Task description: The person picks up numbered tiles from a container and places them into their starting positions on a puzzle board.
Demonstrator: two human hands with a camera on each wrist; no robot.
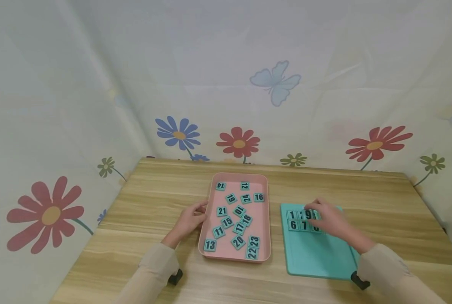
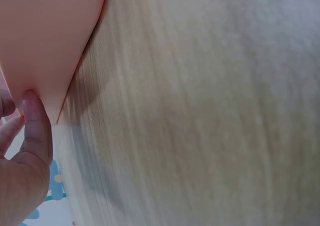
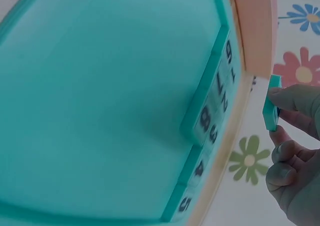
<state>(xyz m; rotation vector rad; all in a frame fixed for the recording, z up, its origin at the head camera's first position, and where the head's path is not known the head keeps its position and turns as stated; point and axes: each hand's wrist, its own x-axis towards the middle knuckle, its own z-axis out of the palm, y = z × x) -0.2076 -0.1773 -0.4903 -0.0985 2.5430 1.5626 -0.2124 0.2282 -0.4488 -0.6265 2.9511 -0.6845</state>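
One 9 tile (image 1: pixel 308 215) pinched in right hand (image 1: pixel 331 219); left hand (image 1: pixel 189 219), fingers loose, touches pink tray (image 1: pixel 226 250). Likely placing; next calls for aligning beside 8 tile (image 3: pixel 204 118).

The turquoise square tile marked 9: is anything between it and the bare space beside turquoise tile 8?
Nothing visible: the right hand holds tile 9 above the flat turquoise board, and the space beside tile 8 looks bare.

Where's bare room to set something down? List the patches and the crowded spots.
Free: the teal board below the row of tiles 6 to 8; the wooden tabletop behind that board. Crowded: the pink tray, strewn with loose number tiles, and the board's far end, under the right hand.
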